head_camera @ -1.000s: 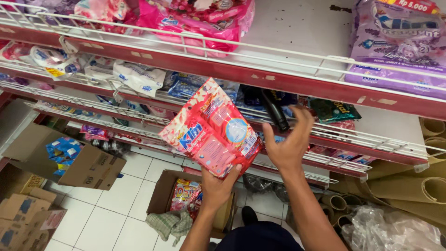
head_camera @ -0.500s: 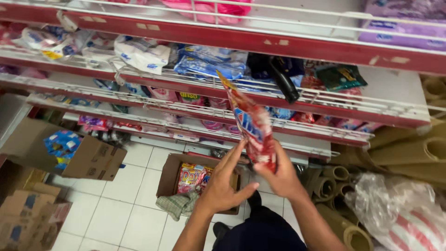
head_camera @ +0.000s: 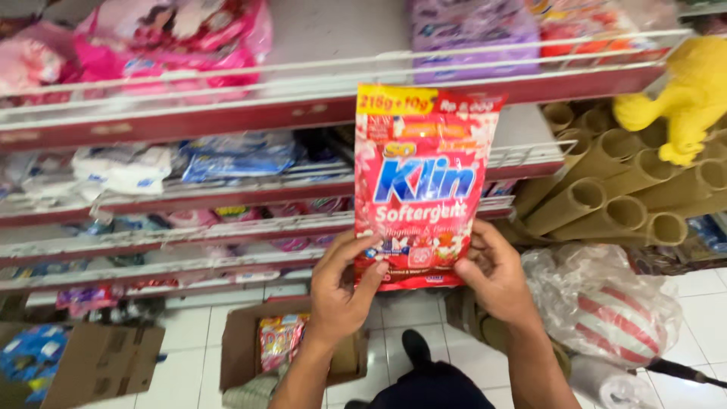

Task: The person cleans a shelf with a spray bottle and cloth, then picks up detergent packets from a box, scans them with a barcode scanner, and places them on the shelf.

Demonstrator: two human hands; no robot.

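I hold a flat red detergent pouch [head_camera: 422,182] upright in front of the shelves, its printed face toward me. My left hand [head_camera: 342,288] grips its lower left corner and my right hand [head_camera: 496,276] grips its lower right corner. Behind it run red-edged wire shelves [head_camera: 189,121] stocked with pink, blue and white packets. An open cardboard box [head_camera: 250,341] with more red pouches sits on the floor below my left arm.
Cardboard tubes [head_camera: 606,189] are stacked at the right, with a yellow plush toy [head_camera: 681,91] above them. A clear plastic bag with a red-striped thing [head_camera: 613,318] lies on the white tiled floor. Another open box [head_camera: 91,363] stands at lower left.
The pouch was tilted and edge-on; now both hands hold it upright and face-on at its bottom corners. The view has shifted right, bringing tubes and plush toy into sight.
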